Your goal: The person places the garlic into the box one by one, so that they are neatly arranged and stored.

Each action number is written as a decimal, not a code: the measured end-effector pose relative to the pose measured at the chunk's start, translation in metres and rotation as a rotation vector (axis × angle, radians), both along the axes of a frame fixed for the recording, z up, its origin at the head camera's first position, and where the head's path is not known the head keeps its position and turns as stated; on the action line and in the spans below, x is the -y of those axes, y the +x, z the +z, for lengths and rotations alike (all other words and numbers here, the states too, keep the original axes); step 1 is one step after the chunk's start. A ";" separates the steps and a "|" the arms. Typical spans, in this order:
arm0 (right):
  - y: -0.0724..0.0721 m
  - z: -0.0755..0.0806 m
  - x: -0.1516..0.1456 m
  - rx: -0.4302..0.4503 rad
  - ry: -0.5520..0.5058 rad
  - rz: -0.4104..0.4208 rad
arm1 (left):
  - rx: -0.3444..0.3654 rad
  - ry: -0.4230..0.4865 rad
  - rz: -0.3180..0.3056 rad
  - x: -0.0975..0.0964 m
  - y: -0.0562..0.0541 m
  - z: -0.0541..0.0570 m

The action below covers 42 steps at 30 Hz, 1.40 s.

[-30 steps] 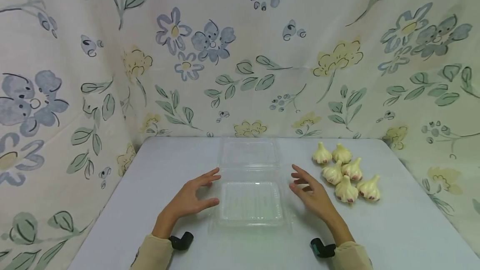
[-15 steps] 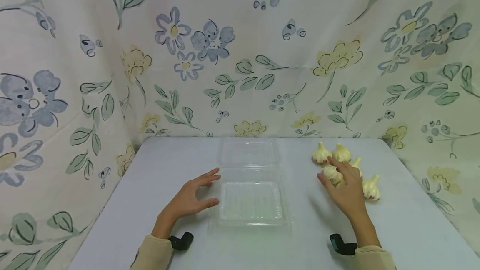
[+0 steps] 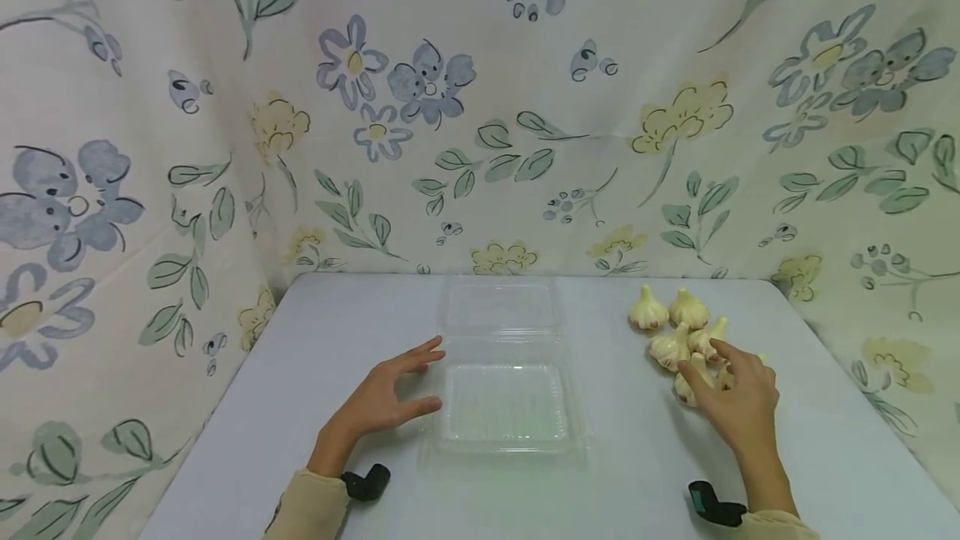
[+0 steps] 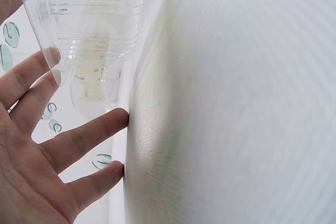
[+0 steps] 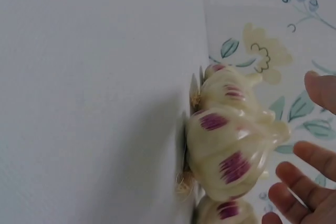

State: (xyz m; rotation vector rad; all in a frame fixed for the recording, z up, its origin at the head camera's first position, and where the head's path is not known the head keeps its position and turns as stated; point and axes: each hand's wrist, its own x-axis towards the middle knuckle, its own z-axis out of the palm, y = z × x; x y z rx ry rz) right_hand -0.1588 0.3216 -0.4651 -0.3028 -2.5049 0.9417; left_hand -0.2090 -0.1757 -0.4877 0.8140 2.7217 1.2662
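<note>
A clear plastic clamshell box lies with its lid folded back on the white table. My left hand is at the box's left side, fingers spread; in the left wrist view two fingertips meet the clear plastic edge, while two others rest against the table. To the right, my right hand hovers over the front of a group of garlic bulbs, partly hiding the front ones. The right wrist view shows its fingers loosely bent beside a purple-streaked bulb, with a gap between them.
The white table extends around the box, with its far edge near a floral curtain. More garlic bulbs sit at the back of the group. Small black cameras are strapped at both wrists.
My right hand has moved right, from beside the box across to the front garlic bulbs. The left hand has stayed at the box, and the head view has shifted slightly.
</note>
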 end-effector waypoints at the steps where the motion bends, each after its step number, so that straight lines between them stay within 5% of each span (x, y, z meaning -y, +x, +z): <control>1: 0.002 -0.001 -0.002 0.018 0.001 0.000 | 0.002 -0.001 0.002 0.000 0.000 0.000; 9: 0.007 -0.009 -0.019 0.121 0.024 0.000 | -0.001 -0.003 -0.009 -0.004 -0.002 -0.001; 27: 0.009 -0.019 -0.024 0.149 0.114 0.212 | -0.008 0.012 -0.012 -0.003 -0.001 -0.002; 42: 0.010 -0.024 -0.024 0.186 0.084 0.178 | -0.010 0.006 -0.008 -0.002 0.000 -0.001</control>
